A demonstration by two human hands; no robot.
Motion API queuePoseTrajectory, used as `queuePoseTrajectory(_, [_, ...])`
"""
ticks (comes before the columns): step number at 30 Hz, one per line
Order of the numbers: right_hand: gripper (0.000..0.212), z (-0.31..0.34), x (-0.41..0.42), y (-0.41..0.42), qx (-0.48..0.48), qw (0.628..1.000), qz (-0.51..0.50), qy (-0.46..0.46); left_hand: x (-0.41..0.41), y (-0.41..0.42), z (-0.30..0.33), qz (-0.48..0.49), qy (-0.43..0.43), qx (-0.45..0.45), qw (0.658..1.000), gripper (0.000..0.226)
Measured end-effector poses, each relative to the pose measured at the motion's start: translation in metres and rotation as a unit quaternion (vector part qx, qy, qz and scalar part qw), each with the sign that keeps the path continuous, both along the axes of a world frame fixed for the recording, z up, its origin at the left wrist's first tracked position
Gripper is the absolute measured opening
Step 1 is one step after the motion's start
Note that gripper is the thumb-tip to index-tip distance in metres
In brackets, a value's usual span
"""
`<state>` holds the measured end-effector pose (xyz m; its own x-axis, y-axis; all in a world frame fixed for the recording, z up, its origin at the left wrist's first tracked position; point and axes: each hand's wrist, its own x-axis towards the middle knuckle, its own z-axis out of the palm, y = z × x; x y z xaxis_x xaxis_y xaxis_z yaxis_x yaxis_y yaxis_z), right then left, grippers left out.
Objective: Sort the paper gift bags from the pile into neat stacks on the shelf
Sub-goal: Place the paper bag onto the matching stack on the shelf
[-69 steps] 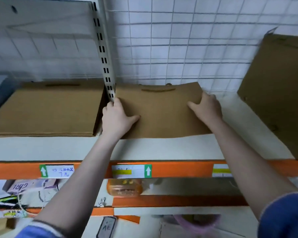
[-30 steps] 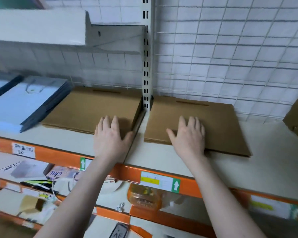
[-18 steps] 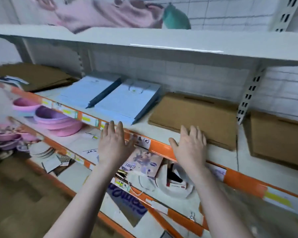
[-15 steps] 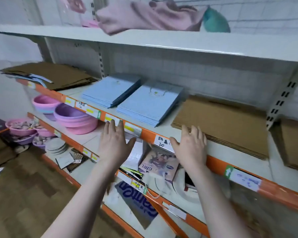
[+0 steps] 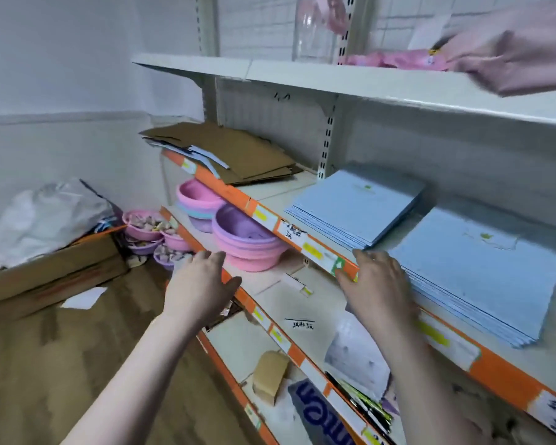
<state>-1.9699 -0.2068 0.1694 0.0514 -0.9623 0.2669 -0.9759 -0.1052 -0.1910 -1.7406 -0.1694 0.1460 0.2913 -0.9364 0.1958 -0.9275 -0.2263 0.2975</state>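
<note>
A loose pile of brown and blue paper gift bags [image 5: 228, 152] lies at the far left end of the middle shelf [image 5: 270, 194]. Two neat stacks of light blue bags lie flat to its right, one [image 5: 357, 203] nearer the pile and one [image 5: 482, 268] at the right. My left hand [image 5: 203, 284] hovers open in front of the shelf below, holding nothing. My right hand [image 5: 379, 281] is open too, its fingers over the orange shelf edge [image 5: 318, 252] by the blue stacks, holding nothing.
Pink and purple bowls [image 5: 244, 239] fill the lower shelf. Small baskets [image 5: 148, 226] sit beside them. A cardboard box [image 5: 52, 271] and white plastic bag [image 5: 49, 213] stand on the wooden floor at left. Pink cloth [image 5: 511, 49] hangs over the top shelf.
My view has swung left along the shelf, from the brown stacks past the blue ones to the pile. Both hands have left the brown bags and hang open in front of the shelves.
</note>
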Motion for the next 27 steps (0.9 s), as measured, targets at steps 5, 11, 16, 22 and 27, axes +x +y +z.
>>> queuePoseTrajectory(5, [0.041,-0.003,0.091,-0.083,-0.018,0.999,0.03,-0.025,0.085,-0.071,0.01,0.033,-0.004,-0.002,0.999,0.055])
queuePoseTrajectory(11, [0.045,0.007,0.182,-0.179,-0.012,0.996,0.032,-0.079,0.165,-0.171,0.042,0.016,-0.003,-0.01,1.0,0.049])
queuePoseTrajectory(16, [0.046,0.009,0.243,-0.24,-0.004,0.996,0.015,-0.092,0.224,-0.241,0.048,0.007,0.017,-0.034,0.999,0.045])
queuePoseTrajectory(22, [0.05,-0.002,0.321,-0.306,-0.017,0.995,-0.043,-0.091,0.303,-0.333,0.043,-0.042,0.014,-0.045,0.998,0.055])
queuePoseTrajectory(27, [0.048,-0.009,0.379,-0.347,-0.035,0.985,-0.144,-0.093,0.365,-0.42,0.04,-0.128,0.019,-0.049,0.99,0.053])
